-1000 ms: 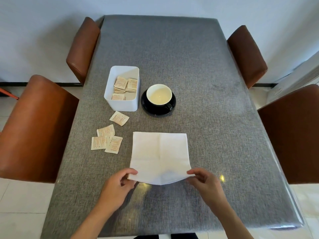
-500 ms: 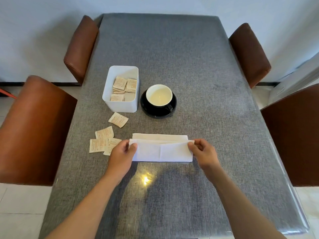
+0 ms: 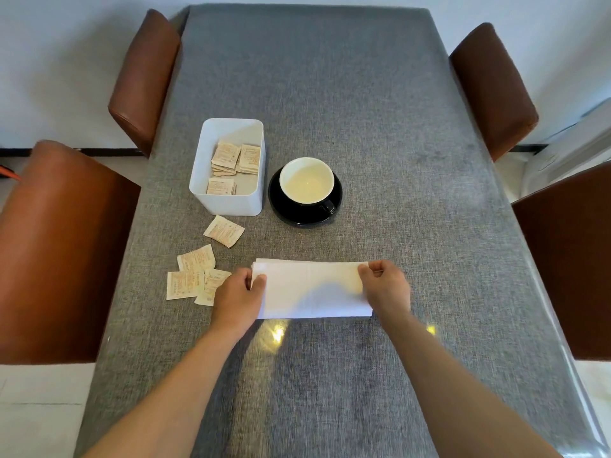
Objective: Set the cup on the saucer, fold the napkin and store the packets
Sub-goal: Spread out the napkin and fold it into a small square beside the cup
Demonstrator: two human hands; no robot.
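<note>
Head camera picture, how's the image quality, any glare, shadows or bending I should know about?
Head view: sharp overall; two bright glare spots on the glossy table just below the napkin; a soft shadow falls across the napkin's middle between the left hand and right hand; wide-angle bending makes the table edges and chairs splay outward; print on the packets is too small to read.

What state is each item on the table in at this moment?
Cup: upright on the saucer.
Napkin: folded in half, held at both ends.
Left hand, right hand: pinching the napkin.
Bin: open, packets inside.
Loose packets: four on the table.
</note>
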